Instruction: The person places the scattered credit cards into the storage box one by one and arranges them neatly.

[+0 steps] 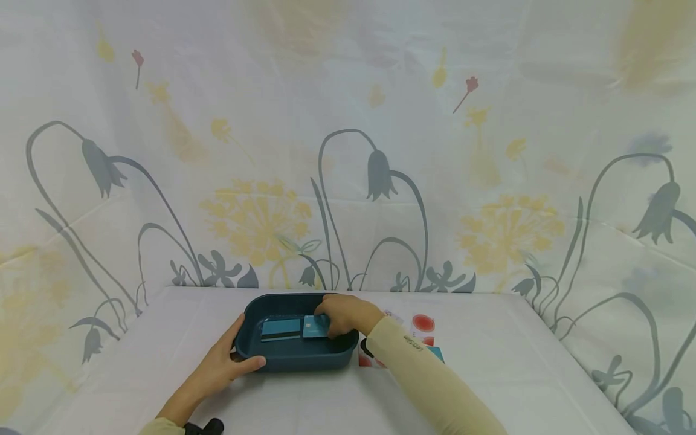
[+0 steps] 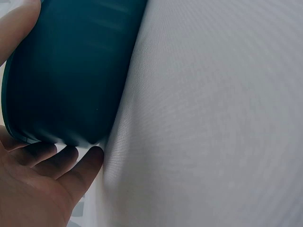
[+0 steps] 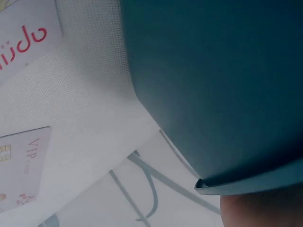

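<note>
A dark teal plastic basin stands on the white-covered table. My left hand holds its left end, with the thumb at the near side and the fingers along the end wall; in the left wrist view the fingertips touch that wall. Inside the basin, my right hand reaches over the far right rim and pinches a light blue chip card at its right edge. Left of this card lies another blue card with a dark stripe. The right wrist view shows the basin's outer wall but hides the pinched card.
Right of the basin lie several cards, among them a white and red card and a blue card partly under the right sleeve. A pale VIP card lies beside the basin. Behind the table hangs a flower-printed cloth.
</note>
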`<state>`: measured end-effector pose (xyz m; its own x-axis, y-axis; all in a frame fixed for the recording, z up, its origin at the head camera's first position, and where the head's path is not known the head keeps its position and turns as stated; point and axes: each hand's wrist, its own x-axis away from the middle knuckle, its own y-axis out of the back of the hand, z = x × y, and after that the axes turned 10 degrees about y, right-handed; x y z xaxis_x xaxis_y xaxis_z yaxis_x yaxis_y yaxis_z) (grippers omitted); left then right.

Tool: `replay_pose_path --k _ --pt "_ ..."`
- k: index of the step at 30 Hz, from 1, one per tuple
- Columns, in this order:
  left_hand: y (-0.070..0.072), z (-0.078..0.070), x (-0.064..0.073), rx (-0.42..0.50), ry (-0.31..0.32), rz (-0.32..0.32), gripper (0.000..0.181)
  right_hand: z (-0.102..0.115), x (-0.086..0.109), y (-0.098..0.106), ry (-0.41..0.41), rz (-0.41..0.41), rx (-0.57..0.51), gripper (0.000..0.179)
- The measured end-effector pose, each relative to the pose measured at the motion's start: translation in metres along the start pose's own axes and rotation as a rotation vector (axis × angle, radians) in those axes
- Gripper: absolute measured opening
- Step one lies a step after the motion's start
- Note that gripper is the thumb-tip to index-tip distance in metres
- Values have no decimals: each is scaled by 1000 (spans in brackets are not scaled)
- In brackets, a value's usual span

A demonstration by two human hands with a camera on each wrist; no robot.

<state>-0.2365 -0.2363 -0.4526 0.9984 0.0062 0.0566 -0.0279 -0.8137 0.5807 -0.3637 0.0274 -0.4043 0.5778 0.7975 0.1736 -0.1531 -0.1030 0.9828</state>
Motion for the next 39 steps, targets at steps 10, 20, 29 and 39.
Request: replay_pose_path --k 10,20,29,39 --pt "0 -1 1 6 -2 4 109 2 -5 -3 -50 21 -59 51" --pt "0 -1 1 -19 7 -4 110 2 -7 -6 -81 30 -72 49" --pt "0 -1 1 -14 13 0 110 3 -6 -7 -77 22 -43 49" --pt "1 -2 1 -17 12 2 110 4 -5 -7 -67 25 -27 49"
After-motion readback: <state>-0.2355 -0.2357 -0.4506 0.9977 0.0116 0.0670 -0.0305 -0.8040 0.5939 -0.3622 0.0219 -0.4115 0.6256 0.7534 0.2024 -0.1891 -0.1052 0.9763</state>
